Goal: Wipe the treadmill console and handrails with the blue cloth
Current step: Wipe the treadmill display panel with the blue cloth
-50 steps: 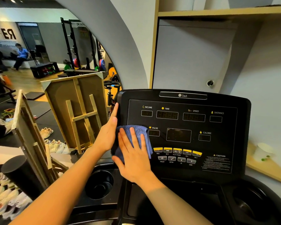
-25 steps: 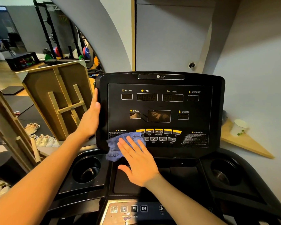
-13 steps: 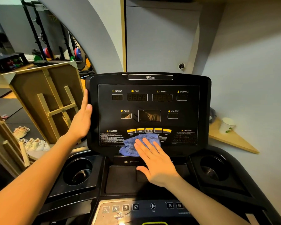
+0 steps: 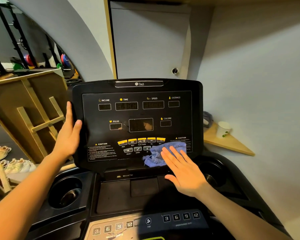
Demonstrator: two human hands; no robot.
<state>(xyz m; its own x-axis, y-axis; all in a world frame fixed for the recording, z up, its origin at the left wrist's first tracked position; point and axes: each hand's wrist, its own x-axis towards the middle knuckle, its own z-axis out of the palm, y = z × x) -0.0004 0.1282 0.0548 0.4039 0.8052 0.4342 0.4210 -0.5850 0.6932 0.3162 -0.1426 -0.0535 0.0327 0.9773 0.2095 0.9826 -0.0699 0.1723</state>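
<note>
At the lower right of the console [image 4: 137, 122], head view — the right hand [image 4: 184, 172] lies flat, fingers [image 4: 170, 155] spread, pressing the blue cloth [image 4: 160, 154] against the panel face. Not a closed grip; the palm is open and pins the cloth by pressure, which suits broad swipes over a flat surface. The cloth sits over the right end of the button rows and the right caution text, partly under the fingertips, with its bunched lower-left edge sticking out. It looks crumpled, fuzzy, terry-like, mid blue, no visible wet patch.

The left hand [image 4: 68, 135] grips the console's left edge, thumb on the front bezel, fingers wrapped behind — likely bracing the panel so it does not rock under the wiping pressure. It holds no cloth.

Console: black, glossy, displays dark, yellow labels, faint reflection in the centre window. Below it are a tray and two cup holders [image 4: 66, 193], one either side, and a lower strip of speed and incline keys [image 4: 113, 227] that looks scuffed.

Judgement: the console wipe is under way along the bottom row; the handrails are barely in frame and look not yet done.
</note>
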